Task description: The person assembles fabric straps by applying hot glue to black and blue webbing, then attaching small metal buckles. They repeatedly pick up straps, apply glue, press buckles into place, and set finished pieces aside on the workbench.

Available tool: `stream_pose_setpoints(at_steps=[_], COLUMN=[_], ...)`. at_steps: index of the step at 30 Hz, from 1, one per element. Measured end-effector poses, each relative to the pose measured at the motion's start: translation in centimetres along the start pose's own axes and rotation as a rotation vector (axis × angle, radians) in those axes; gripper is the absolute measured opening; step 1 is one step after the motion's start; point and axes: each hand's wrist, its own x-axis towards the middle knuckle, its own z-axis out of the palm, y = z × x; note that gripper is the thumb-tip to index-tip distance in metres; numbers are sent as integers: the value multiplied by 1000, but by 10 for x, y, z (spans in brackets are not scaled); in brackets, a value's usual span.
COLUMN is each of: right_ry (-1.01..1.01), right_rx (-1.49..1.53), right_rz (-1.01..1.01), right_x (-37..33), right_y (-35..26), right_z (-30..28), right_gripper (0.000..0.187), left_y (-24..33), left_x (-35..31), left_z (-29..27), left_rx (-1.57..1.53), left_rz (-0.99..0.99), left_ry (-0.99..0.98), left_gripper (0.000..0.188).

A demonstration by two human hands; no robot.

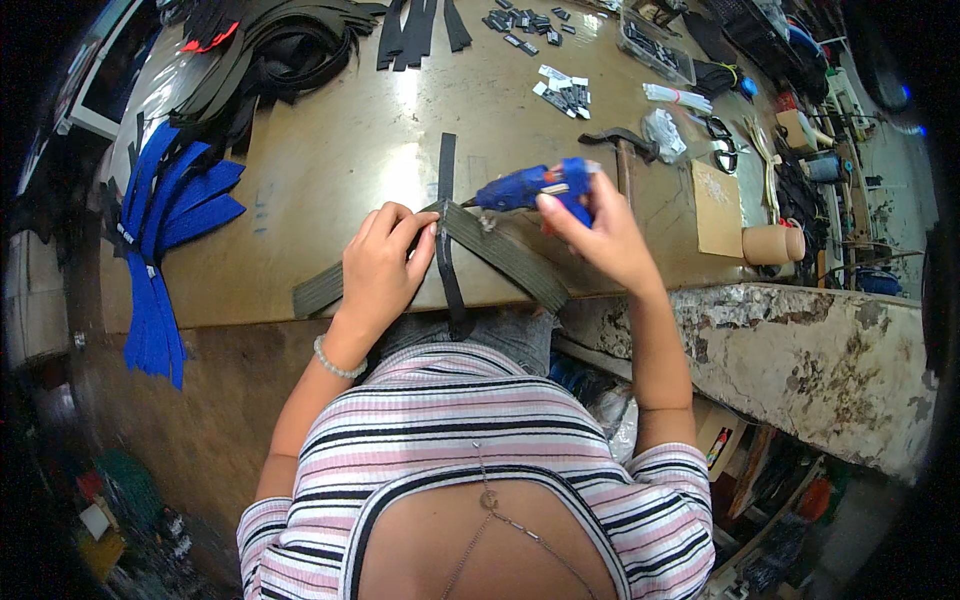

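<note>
The olive webbing strap (512,258) lies on the worktable (330,165) near its front edge, angled into an inverted V, one leg toward each side. A narrow black strap (447,165) crosses it at the apex, its near end hanging over the table edge. The layering at the crossing cannot be told.

Left hand (387,255): thumb and index finger closed on the webbing at the apex, remaining fingers bent.

Right hand (605,228): gripping the blue glue gun (533,189) by its handle. The nozzle points left and sits just beside the apex.

Right side of the table: hammer (626,172), clear plastic bag (663,135), bundle of white sticks (678,98), scissors (723,157), tan sheet (717,215) and brown roll (768,246).

Far side: black-and-white labels (565,92), small black pieces (525,22) and black strips (420,35).

Left side: bound blue straps (150,270), partly overhanging the table edge, with dark webbing (300,45) looped beyond them.
</note>
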Motion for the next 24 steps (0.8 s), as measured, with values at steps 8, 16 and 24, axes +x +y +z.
stream_pose_setpoints(at_steps=[8, 16, 24], right_ry=[-74, -70, -133], right_rx=[-257, -303, -284], right_rz=[-82, -78, -97], right_x=[19, 13, -12], right_y=[-12, -17, -21], right_z=[17, 20, 24], right_gripper=[45, 45, 43], left_y=[-4, -6, -5], left_x=[1, 1, 0], left_z=[-2, -1, -1], left_rx=[-94, -132, -127], left_rz=[-54, -54, -79], left_ry=[1, 13, 9], left_gripper=[11, 13, 10])
